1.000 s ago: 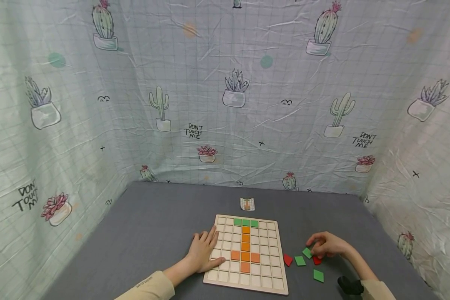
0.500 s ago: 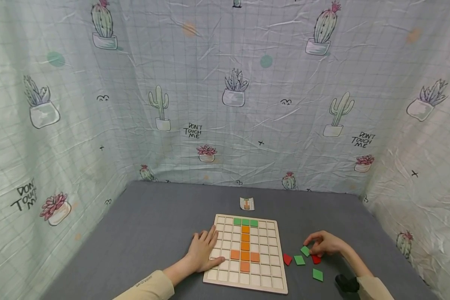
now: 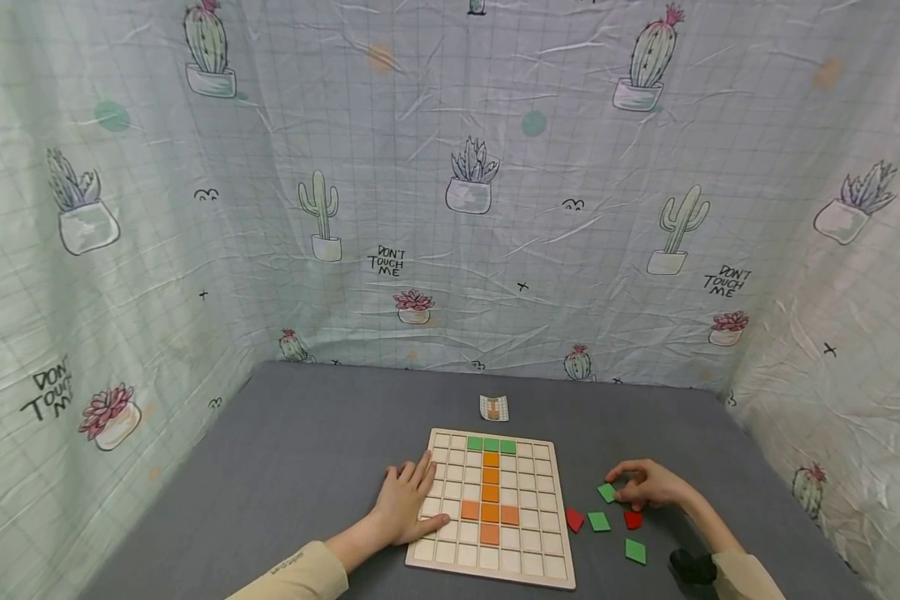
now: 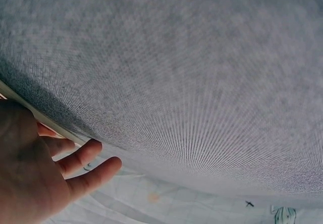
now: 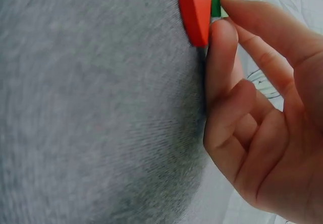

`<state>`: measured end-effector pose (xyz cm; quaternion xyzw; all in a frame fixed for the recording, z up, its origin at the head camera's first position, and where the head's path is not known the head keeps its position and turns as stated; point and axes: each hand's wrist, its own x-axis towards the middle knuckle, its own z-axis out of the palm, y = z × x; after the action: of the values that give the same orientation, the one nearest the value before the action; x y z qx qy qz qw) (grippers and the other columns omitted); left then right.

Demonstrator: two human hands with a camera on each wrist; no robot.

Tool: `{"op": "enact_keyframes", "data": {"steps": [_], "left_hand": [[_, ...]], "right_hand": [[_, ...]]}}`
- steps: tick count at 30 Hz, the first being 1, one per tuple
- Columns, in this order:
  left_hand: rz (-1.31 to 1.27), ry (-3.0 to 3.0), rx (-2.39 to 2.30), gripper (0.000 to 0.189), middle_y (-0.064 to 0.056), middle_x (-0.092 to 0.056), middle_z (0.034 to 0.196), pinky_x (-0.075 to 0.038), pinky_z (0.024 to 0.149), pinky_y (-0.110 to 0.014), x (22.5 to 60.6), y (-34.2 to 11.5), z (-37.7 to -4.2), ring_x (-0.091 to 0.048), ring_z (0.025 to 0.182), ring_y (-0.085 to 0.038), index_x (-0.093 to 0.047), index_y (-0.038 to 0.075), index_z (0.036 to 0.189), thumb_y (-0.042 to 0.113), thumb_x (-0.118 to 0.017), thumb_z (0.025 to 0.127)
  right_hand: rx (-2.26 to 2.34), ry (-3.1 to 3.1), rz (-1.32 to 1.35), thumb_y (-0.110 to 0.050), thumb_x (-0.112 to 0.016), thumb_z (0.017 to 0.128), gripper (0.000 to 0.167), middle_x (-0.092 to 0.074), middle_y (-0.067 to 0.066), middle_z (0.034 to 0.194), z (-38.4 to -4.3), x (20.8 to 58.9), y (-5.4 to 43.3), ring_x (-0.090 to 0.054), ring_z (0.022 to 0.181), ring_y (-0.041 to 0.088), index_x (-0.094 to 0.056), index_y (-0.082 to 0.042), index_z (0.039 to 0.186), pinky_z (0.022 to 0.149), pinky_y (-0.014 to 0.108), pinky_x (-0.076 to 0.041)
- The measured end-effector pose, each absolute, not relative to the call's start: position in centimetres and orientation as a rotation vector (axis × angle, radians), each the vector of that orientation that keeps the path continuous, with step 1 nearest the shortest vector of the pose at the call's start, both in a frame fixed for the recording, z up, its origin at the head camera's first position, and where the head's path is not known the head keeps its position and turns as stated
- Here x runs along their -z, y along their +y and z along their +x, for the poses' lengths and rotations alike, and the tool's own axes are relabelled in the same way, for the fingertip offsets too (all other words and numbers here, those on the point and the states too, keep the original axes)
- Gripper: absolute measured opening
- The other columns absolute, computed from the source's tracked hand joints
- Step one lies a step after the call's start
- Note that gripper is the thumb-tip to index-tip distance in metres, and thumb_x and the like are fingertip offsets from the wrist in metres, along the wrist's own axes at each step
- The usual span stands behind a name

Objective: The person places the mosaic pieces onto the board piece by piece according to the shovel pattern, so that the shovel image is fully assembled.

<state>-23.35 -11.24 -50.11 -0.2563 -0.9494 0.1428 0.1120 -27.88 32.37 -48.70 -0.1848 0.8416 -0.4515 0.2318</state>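
The right hand pinched a flat green square tile between its fingertips, the gap no wider than the piece; its other fingers were curled in. That tile was right of the board, just above the table or touching it, I could not tell which; it had no evident long axis and sat slanted, one corner pointing left. The left hand held nothing, its fingers straight and spread over the board's left edge, thumb pointing right across the squares.

Just below the right hand lay a flat red tile. Nearer the board were a second red tile, its point to the right, and a loose green tile; another green piece lay nearer the person.

On the pale wooden gridded board, an orange tile column ran lengthwise away from the person, beneath a crosswise green row. Beyond lay a small printed card.
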Motion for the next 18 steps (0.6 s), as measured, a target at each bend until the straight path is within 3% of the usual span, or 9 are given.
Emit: {"op": "enact_keyframes", "data": {"steps": [9,18], "left_hand": [[-0.752,-2.789,-0.412,0.082,-0.01,-0.035,0.142,-0.036,0.075,-0.043,50.19,-11.28,-23.41,-0.046,0.107,-0.023,-0.041,0.01,0.134,0.071,-0.028,0.081],[-0.753,-2.796,-0.387,0.083,-0.01,-0.034,0.142,-0.035,0.078,-0.044,50.34,-11.31,-23.5,-0.046,0.109,-0.023,-0.04,0.01,0.135,0.071,-0.028,0.081]], "right_hand": [[1.286,2.187,-0.657,-0.004,-0.056,0.084,0.041,-0.054,-0.005,0.063,-27.98,48.85,32.75,-0.041,0.05,0.003,-0.044,0.016,0.118,0.042,0.023,-0.027],[1.261,2.212,-0.646,-0.004,-0.058,0.083,0.04,-0.051,-0.006,0.061,-28.03,48.83,32.66,-0.04,0.049,0.002,-0.045,0.015,0.116,0.042,0.022,-0.025]]}}
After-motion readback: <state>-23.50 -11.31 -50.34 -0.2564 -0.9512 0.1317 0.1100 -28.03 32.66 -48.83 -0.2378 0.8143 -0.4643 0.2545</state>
